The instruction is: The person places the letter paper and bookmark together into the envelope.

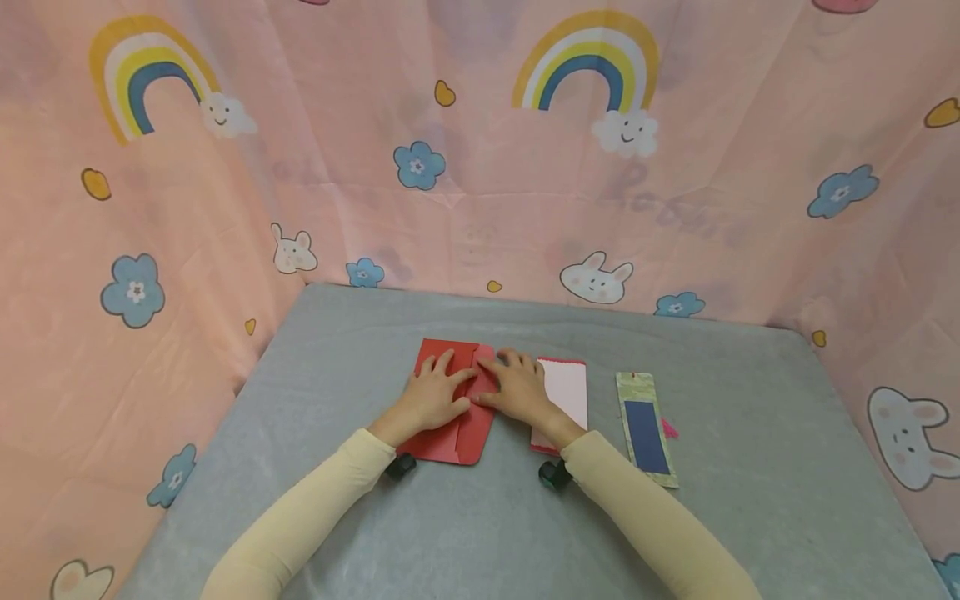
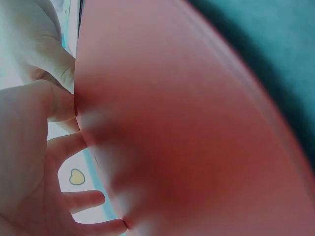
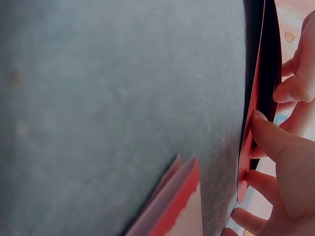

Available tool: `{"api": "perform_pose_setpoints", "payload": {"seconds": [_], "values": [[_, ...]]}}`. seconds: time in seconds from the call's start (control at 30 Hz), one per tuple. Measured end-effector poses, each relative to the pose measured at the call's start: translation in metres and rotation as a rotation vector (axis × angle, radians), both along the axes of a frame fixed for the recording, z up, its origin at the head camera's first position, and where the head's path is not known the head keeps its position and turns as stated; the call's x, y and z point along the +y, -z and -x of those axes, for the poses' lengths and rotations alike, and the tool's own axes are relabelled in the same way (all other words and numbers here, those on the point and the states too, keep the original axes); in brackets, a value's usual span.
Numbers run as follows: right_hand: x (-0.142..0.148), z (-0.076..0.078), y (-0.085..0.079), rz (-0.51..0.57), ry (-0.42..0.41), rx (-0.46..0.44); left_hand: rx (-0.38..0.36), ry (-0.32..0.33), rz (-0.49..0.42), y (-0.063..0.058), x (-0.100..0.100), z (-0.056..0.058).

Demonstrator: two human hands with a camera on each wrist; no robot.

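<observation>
A red paper envelope (image 1: 437,446) lies on the table with a long flap (image 1: 474,437) along its right side. My left hand (image 1: 433,396) rests on the envelope's middle with fingers spread. From the right, my right hand (image 1: 522,390) touches the flap, its thumb and fingertips at the outer edge. In the left wrist view, the broad red surface (image 2: 197,123) fills most of the picture, with left fingertips on it. The right wrist view shows the flap's thin edge (image 3: 253,98) under right thumb and fingers, with the left hand (image 3: 302,83) just beyond.
Right of the envelope lies a white card with red edges (image 1: 566,392), partly under the right forearm. Farther right is a green strip with a dark blue panel (image 1: 647,437), a bit of pink (image 1: 669,428) beside it. Patterned pink cloth (image 1: 480,225) encloses the grey table (image 1: 465,542).
</observation>
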State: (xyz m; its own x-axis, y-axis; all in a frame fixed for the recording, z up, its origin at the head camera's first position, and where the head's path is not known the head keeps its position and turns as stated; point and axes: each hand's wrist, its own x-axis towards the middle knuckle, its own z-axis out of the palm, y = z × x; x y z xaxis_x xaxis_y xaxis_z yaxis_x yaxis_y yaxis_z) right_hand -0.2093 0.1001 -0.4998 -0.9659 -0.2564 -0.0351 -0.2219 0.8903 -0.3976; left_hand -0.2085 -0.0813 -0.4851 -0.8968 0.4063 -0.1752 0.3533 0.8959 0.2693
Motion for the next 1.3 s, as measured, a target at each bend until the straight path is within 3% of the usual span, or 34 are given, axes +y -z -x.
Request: {"api": "perform_pose_setpoints", "payload": {"seconds": [0.27,0.57,0.77,1.1,1.3], "values": [[-0.001,-0.001,-0.001,-0.005,-0.001,0.006,0.031,0.003,-0.007,0.0,0.0,0.0],[0.0,-0.001,-0.001,0.012,-0.004,0.001,0.187,0.005,0.03,0.007,0.001,-0.001],[0.001,-0.001,-0.001,0.011,-0.002,0.003,0.242,-0.006,0.038,0.01,0.002,-0.001],[0.002,-0.002,-0.002,0.014,-0.002,0.018,0.279,-0.014,0.039,0.007,0.007,-0.001],[0.003,-0.003,0.0,0.012,-0.015,0.036,0.259,-0.046,0.057,0.004,0.008,-0.004]]}}
